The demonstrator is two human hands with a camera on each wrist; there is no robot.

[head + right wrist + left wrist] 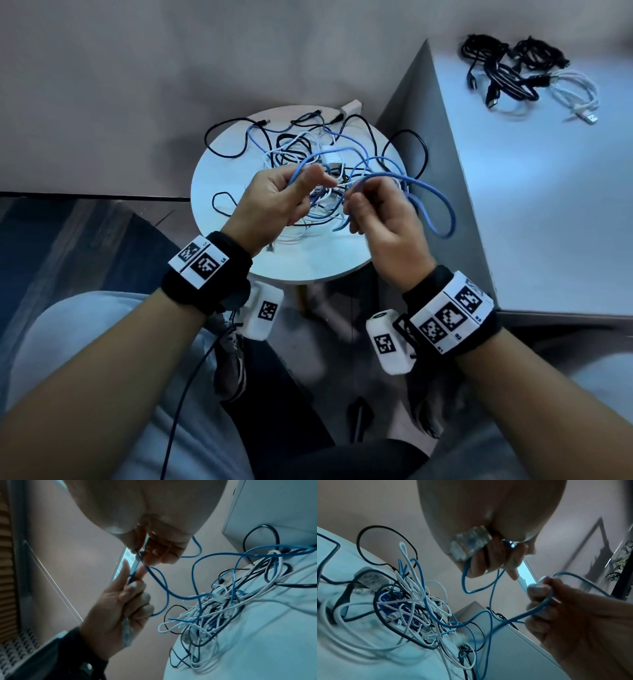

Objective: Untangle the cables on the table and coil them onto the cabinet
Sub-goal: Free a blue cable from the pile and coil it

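Hidden: the blue cable (428,202) cannot be traced through the tangle (318,164) on the round table (219,178).
Left hand (274,202): raised, fingers curled around the blue cable, clear plug in palm.
Right hand (380,216): raised, pinching the same cable.
Cabinet (548,205): coiled cables (507,72) on top.

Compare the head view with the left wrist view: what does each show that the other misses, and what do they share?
Only the head view shows the coiled black cables and white cable already lying on the cabinet, plus the whole round table. Only the left wrist view shows the clear plug gripped in the left hand and the white adapter in the pile. Both show the blue cable held by the left hand and right hand above the tangle.
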